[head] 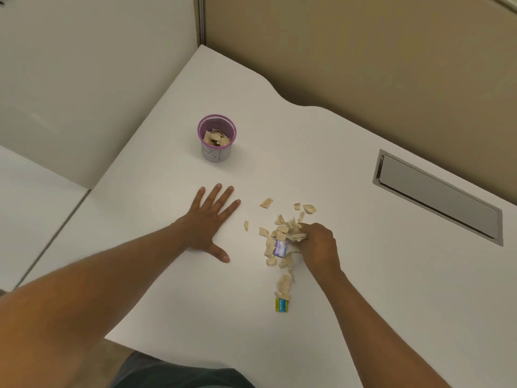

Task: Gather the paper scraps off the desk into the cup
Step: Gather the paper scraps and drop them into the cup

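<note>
A small cup (216, 152) with a purple rim stands upright on the white desk (349, 289), holding several beige paper scraps. A loose pile of beige paper scraps (275, 242) lies right of centre, with a purple-and-white scrap (280, 247) among them and a yellow-and-blue scrap (281, 304) nearer me. My right hand (319, 245) rests on the pile's right side, fingers curled around a bunch of scraps. My left hand (208, 222) lies flat on the desk, fingers spread, left of the pile and in front of the cup.
A grey metal cable hatch (439, 196) is set into the desk at the right. Partition walls, white at the left (84, 79) and tan at the back right (363, 51), close in the desk's far corner. The near desk edge curves above my lap.
</note>
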The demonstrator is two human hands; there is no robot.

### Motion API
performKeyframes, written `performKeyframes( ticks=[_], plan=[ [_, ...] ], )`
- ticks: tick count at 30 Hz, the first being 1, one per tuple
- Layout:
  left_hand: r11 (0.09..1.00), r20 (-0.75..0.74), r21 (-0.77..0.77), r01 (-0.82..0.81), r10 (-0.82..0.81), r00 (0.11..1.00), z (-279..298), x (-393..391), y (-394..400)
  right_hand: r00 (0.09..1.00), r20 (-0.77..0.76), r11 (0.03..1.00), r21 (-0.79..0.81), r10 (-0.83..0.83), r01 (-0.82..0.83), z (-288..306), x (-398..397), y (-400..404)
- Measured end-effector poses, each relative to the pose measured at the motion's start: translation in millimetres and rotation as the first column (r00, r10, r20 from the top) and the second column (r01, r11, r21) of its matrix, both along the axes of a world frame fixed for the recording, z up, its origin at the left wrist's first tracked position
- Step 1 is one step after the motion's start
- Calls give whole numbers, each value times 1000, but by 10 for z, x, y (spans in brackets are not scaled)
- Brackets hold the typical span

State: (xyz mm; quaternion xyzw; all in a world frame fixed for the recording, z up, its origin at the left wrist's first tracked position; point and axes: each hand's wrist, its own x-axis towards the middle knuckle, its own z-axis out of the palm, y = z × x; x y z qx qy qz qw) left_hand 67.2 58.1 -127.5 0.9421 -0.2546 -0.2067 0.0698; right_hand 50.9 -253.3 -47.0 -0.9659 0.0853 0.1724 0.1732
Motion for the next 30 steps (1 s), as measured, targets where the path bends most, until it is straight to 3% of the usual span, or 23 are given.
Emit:
performKeyframes(
  ticks=[3,7,12,16,20,26,30],
  plan=[
    [1000,-6,-17,-4,4,1000,12,2,13,996,-86,999,36,-37,40,236,186,67],
    [1000,10,-29,-3,3,1000,13,-7,32,988,-148,989,148,44,-22,649,557,367],
    [999,18,-33,4,-4,1000,3,5,37,974,57,927,300,218,-225,1029,1225,1176],
    [998,-2,-64,10,-10,1000,-39,16,48,904,182,901,131,388,-413,990,1706,1865],
    [998,-10,-70,2,-3,1000,-73,13,46,849,23,847,-96,528,-523,915,1981,2229],
    [996,4,-84,-4,4,1000,-105,9,62,832,-79,809,-203,549,-552,957,2102,2415],
    [999,13,-55,2,-1,1000,-79,-1,70,859,-107,845,-154,501,-512,1115,2104,2405]
  ],
)
